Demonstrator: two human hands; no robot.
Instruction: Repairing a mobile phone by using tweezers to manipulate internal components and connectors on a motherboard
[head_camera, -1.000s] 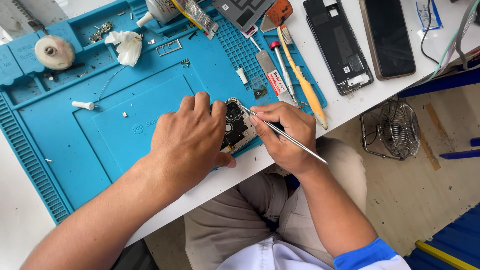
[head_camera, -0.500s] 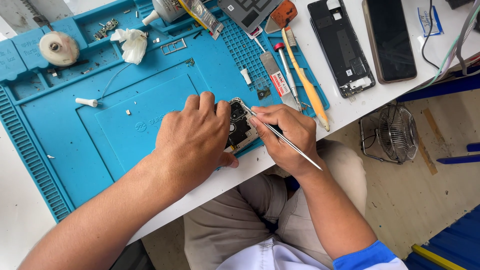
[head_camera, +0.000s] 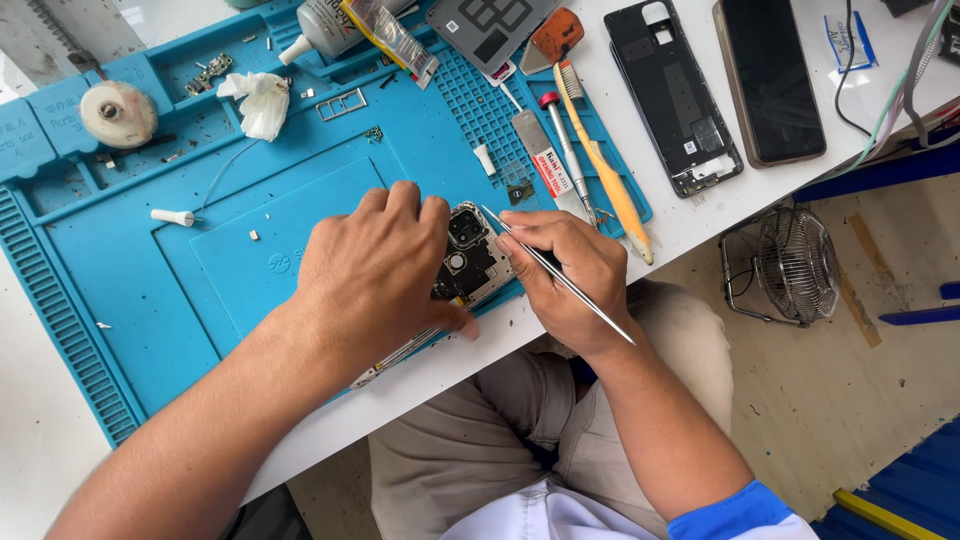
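Left hand: the left hand (head_camera: 375, 270) lies palm-down over the opened phone (head_camera: 468, 262), fingers curled round its far edge and thumb on the near edge, clamping it to the blue mat (head_camera: 150, 290).
Right hand: the right hand (head_camera: 565, 275) pinches slim metal tweezers (head_camera: 560, 275), fingers closed tight on the shaft.
Tweezer tip: just beside the phone's camera corner, apparently touching, though too small to tell.
Phone axis: runs from the left fingertips back under the palm toward the table edge.
Nearer hand: the left covers it; the right sits just beside its exposed end.
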